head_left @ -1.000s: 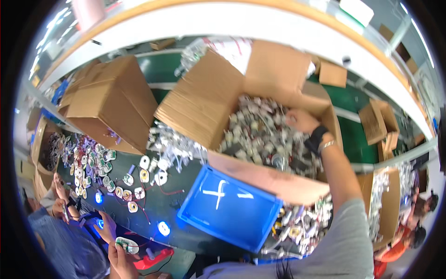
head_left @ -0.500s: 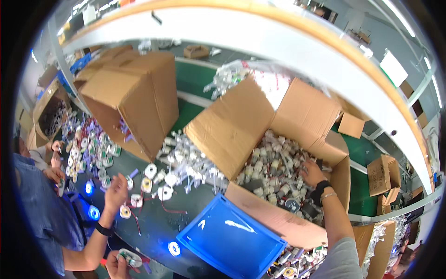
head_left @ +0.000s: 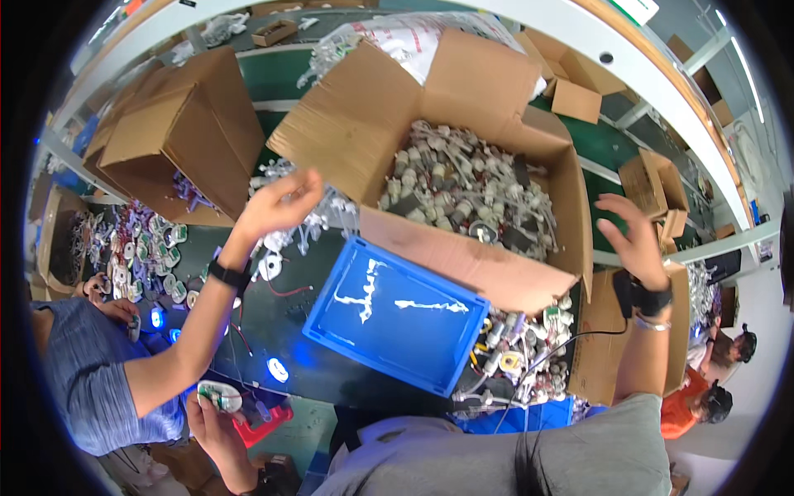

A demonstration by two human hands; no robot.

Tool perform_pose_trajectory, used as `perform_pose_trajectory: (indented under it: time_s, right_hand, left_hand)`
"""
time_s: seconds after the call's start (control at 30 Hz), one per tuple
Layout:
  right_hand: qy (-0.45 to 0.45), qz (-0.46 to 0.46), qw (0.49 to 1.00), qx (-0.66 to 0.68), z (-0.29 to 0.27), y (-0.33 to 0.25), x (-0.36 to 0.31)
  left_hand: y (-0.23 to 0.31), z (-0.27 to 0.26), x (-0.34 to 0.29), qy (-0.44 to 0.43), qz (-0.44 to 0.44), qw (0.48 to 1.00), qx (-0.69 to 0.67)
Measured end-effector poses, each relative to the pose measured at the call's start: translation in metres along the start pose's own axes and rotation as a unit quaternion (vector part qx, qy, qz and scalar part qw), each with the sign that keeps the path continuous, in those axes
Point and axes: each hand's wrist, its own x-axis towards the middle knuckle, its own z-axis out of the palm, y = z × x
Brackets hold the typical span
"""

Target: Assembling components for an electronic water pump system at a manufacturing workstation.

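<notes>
At the lower left, my left hand (head_left: pixel 211 434) grips a white round part with a green circuit board (head_left: pixel 222 397). Thin wires and a purple piece hang beside that part. My right hand (head_left: pixel 633 240) is raised just past the right wall of a large open carton (head_left: pixel 496 273), fingers apart and holding nothing. A black band with a cable (head_left: pixel 633 296) is round my right wrist. Inside the carton lies a heap of small white and grey parts with wires (head_left: pixel 455 182). Below it a shallow blue tray (head_left: pixel 397 339) with white smears lies at a slant.
On the left, a co-worker in blue (head_left: pixel 91 364) stretches a hand (head_left: pixel 289 198) over the table. Loose round parts (head_left: pixel 149 248) are strewn by a tipped carton (head_left: pixel 182 132). A lit round lamp (head_left: pixel 277 369) is near the table edge. More mixed parts (head_left: pixel 529 347) lie beside the tray.
My right hand has come out of the carton and moved to its right side, with nothing in it. The co-worker's hand has reached farther across the table. The view has shifted.
</notes>
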Motion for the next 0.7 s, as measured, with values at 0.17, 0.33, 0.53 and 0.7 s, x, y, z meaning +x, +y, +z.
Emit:
perform_pose_trajectory:
  time_s: [0.17, 0.33, 0.53, 0.7]
  right_hand:
    - [-0.005, -0.095, 0.984, 0.148, -0.077, -0.088, -0.048]
    - [0.018, -0.238, 0.959, 0.151, -0.082, -0.114, -0.013]
    - [-0.233, -0.129, 0.963, 0.035, 0.036, -0.039, 0.094]
    - [-0.293, -0.007, 0.95, -0.108, 0.112, 0.036, 0.166]
  left_hand:
    - [-0.006, 0.001, 0.014, -0.045, -0.001, 0.999, -0.009]
    - [-0.009, 0.009, 0.007, -0.053, -0.007, 0.998, -0.027]
    - [-0.01, -0.009, -0.007, -0.043, -0.031, 0.998, -0.014]
    - [-0.004, -0.007, -0.012, -0.02, -0.044, 0.996, 0.081]
